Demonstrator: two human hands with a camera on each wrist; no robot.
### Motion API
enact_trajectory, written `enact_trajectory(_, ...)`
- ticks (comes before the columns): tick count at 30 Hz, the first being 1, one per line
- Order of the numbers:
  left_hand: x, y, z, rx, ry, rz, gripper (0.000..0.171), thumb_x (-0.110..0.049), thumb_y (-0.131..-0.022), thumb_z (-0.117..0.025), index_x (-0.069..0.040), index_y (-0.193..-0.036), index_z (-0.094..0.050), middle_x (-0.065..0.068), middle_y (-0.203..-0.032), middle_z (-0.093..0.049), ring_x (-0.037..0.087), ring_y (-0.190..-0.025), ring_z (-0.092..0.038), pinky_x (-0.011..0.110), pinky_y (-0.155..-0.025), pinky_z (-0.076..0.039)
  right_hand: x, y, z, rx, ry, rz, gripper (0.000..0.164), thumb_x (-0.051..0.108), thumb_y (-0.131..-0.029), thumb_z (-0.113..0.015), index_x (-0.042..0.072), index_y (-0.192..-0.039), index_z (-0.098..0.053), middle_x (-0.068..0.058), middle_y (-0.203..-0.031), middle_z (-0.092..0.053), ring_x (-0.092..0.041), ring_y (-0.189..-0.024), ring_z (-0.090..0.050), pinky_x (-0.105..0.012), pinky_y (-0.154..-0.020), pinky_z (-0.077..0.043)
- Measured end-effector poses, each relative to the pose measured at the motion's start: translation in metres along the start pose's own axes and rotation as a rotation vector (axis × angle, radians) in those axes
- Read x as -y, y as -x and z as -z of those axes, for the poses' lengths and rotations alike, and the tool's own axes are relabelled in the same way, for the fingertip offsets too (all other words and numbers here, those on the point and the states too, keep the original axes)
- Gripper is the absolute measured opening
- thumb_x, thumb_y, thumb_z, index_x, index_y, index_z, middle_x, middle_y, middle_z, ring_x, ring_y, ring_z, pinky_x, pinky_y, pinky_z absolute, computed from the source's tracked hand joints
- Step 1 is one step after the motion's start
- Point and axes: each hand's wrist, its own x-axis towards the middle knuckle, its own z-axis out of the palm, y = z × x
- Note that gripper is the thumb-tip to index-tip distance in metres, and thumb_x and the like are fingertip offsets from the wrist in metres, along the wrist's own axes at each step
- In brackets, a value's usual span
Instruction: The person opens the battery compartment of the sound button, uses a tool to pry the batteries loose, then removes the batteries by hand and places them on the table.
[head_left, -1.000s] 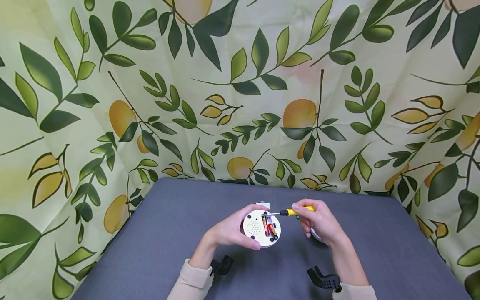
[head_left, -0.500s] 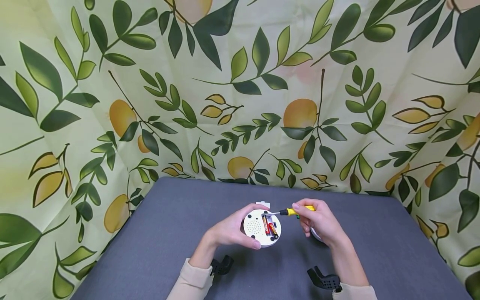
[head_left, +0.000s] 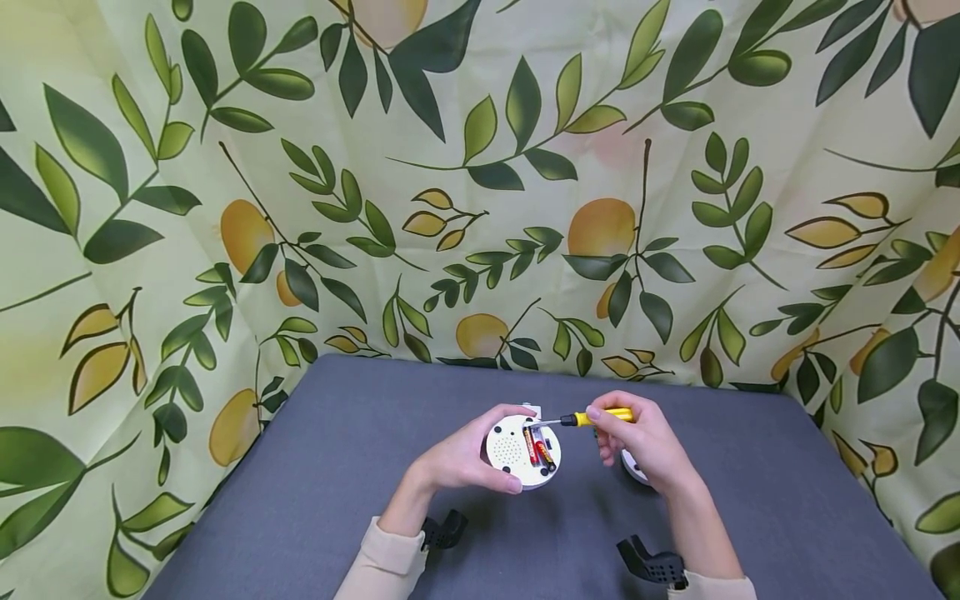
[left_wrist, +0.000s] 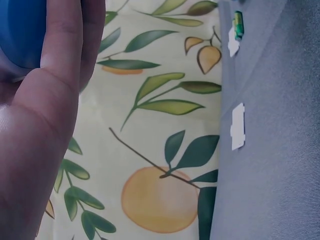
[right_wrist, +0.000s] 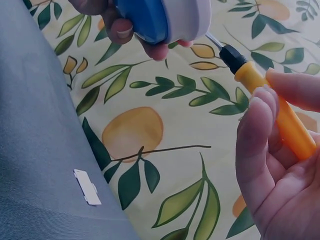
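My left hand [head_left: 468,457] grips a round device [head_left: 508,450] by its edge, its white underside turned up in the head view. Small holes dot that face, and two red-and-black batteries [head_left: 531,447] lie in its uncovered slot. From the right wrist view the device's other half shows blue [right_wrist: 145,20]. My right hand [head_left: 643,442] pinches a yellow screwdriver [head_left: 611,417] by its handle between thumb and fingers. The metal shaft points left, and its tip is at the upper end of the battery slot.
A flat white cover [left_wrist: 238,126] lies on the grey table [head_left: 375,408] behind the device. Farther along are a green battery [left_wrist: 238,25] and another small white piece [left_wrist: 233,42]. Partly hidden under my right hand is a round white object [head_left: 634,468]. Leaf-patterned cloth [head_left: 337,275] hangs behind.
The right hand and screwdriver have shifted slightly up and right, while the tip stays at the slot. The device has tilted a little. More of the round white object shows.
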Motion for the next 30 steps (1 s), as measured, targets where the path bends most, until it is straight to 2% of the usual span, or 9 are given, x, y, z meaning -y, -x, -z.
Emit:
enact_trajectory(4, 0.001, -0.002, -0.001, -0.005, 0.005, -0.005, 0.083, -0.005, -0.079, -0.080, -0.003, -0.149, -0.036, 0.010, -0.129, -0.056, 0.018, -0.101, -0.065, 0.032, -0.087, -0.057, 0.001, 0.004, 0.000, -0.018, 0.000, 0.013, 0.024, 0.016, -0.099, -0.068, -0.006, -0.106, -0.062, -0.014, -0.074, -0.062, -0.023, -0.059, -0.063, -0.039, -0.057, -0.059)
enact_trajectory(11, 0.002, -0.002, 0.000, -0.012, 0.015, -0.023, 0.082, -0.004, -0.079, -0.080, -0.005, -0.149, -0.037, 0.013, -0.132, -0.053, 0.020, -0.104, -0.065, 0.035, -0.087, -0.057, -0.001, 0.010, 0.005, -0.035, -0.018, 0.019, 0.023, 0.012, -0.098, -0.069, -0.007, -0.107, -0.062, -0.016, -0.078, -0.065, -0.022, -0.063, -0.067, -0.038, -0.061, -0.060)
enact_trajectory(17, 0.002, 0.000, 0.001, -0.013, 0.015, -0.012, 0.083, -0.007, -0.079, -0.081, -0.005, -0.149, -0.037, 0.013, -0.132, -0.053, 0.020, -0.104, -0.066, 0.035, -0.088, -0.057, -0.002, 0.015, 0.013, -0.051, -0.008, -0.002, 0.023, 0.013, -0.098, -0.069, -0.006, -0.108, -0.062, -0.016, -0.080, -0.067, -0.023, -0.066, -0.069, -0.039, -0.063, -0.060)
enact_trajectory(23, 0.000, 0.000, 0.002, -0.028, -0.037, -0.020, 0.083, -0.008, -0.078, -0.082, -0.004, -0.149, -0.038, 0.012, -0.135, -0.052, 0.019, -0.106, -0.063, 0.032, -0.089, -0.055, -0.005, 0.021, 0.024, -0.090, 0.000, -0.015, 0.026, 0.014, -0.098, -0.068, -0.009, -0.109, -0.060, -0.016, -0.081, -0.067, -0.023, -0.066, -0.069, -0.036, -0.063, -0.060)
enact_trajectory(30, 0.000, 0.000, 0.002, -0.031, -0.050, -0.024, 0.084, -0.007, -0.078, -0.082, -0.004, -0.149, -0.038, 0.011, -0.132, -0.054, 0.019, -0.106, -0.063, 0.031, -0.089, -0.055, -0.012, 0.033, 0.037, -0.151, 0.031, -0.098, 0.032, 0.015, -0.097, -0.071, -0.011, -0.114, -0.062, -0.016, -0.085, -0.067, -0.022, -0.068, -0.067, -0.036, -0.065, -0.060)
